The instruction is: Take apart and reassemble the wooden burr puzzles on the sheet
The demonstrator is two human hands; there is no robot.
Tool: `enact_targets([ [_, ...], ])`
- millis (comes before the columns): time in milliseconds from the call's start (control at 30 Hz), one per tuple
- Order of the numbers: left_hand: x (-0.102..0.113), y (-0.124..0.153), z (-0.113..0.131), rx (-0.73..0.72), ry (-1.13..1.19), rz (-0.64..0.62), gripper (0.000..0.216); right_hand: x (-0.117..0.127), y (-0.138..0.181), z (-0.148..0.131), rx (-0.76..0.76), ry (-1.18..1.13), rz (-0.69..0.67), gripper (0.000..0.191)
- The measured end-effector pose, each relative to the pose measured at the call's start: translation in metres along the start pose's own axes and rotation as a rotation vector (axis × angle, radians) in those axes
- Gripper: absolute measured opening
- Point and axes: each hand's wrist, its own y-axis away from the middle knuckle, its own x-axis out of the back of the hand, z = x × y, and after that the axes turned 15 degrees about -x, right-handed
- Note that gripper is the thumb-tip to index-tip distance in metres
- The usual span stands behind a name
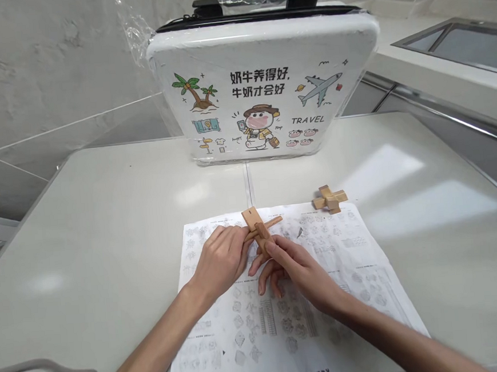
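Observation:
Above the printed sheet (261,345) my two hands meet at a crossed assembly of wooden puzzle pieces (251,214). My left hand (223,256) is closed at the left end of a thin bar that passes through the assembly and sticks out to the right. My right hand (296,268) pinches the lower end of the wider flat piece between thumb and fingers, its other fingers loosely curled. A small dark slot or mark shows near the flat piece's top end. Fingers hide part of the joint. A separate cross-shaped wooden puzzle (329,199) rests at the sheet's upper right edge.
A white plastic-wrapped carrying case (259,53) with cartoon prints stands at the back of the pale table (117,219). A grey cable (43,365) lies at the lower left. Rows of diagrams cover the sheet. A grey wall is behind.

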Motion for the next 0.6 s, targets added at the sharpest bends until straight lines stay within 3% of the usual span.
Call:
enact_targets([
  [400,0.011,-0.005,-0.008,-0.012,-0.009,-0.09,0.025,0.005,-0.006,-0.003,-0.066,-0.086,-0.008,0.045],
  [600,0.01,-0.003,-0.009,-0.017,0.017,-0.065,0.024,0.006,-0.008,-0.005,-0.08,-0.112,-0.019,0.046],
])
